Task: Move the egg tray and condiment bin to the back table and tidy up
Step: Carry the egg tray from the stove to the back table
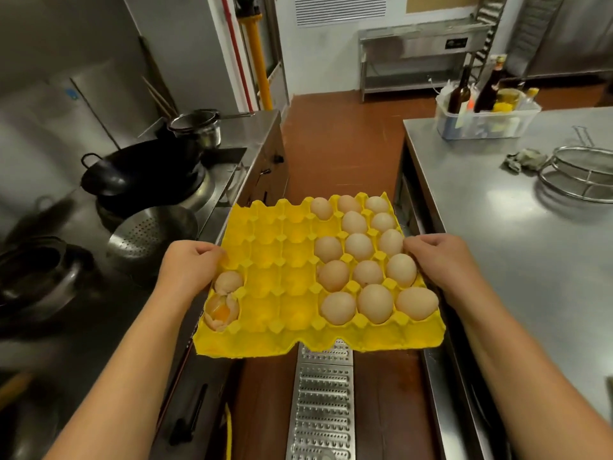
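Observation:
A yellow egg tray [282, 260] hangs level in the air over the aisle between two counters. My left hand [189, 265] grips its left edge and my right hand [441, 260] grips its right edge. Several whole eggs [360, 247] fill the tray's right side, and broken shells with yolk [221, 312] sit in its near left corner. The condiment bin [487, 122], a clear plastic tub holding dark bottles and sauce containers, stands at the far left corner of the steel table [497, 210] on my right.
On the right table lie a wire strainer [580, 175] and a crumpled cloth [524, 159]. The left stove counter holds a black wok [139, 171], a perforated colander [149, 234] and pots. A metal floor grate [321, 403] runs along the red floor. A steel table [418, 51] stands at the back.

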A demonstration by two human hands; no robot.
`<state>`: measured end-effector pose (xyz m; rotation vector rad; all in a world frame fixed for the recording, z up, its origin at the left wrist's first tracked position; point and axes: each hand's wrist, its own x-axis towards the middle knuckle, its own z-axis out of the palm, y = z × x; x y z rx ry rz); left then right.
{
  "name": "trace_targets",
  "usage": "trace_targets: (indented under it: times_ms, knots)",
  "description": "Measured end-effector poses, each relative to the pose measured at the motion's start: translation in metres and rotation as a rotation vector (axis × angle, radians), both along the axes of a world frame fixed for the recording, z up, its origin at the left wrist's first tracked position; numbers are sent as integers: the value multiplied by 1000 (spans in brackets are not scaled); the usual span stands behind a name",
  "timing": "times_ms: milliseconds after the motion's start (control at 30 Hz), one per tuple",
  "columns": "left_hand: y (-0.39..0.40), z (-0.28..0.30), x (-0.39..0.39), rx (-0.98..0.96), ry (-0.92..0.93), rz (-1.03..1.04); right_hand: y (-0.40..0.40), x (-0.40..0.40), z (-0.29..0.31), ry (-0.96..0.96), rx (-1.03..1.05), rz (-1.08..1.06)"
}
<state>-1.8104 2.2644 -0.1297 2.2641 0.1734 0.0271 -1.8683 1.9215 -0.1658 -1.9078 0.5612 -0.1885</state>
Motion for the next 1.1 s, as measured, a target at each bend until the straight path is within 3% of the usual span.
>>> trace_targets:
  times_ms: [400,1100]
  knots:
    - [-61,-13,160,20,11,-76,-53,112,-7,10,33,-139]
    - [-142,-7,349,-47,-12,2,-147,341,9,-26,44,-5]
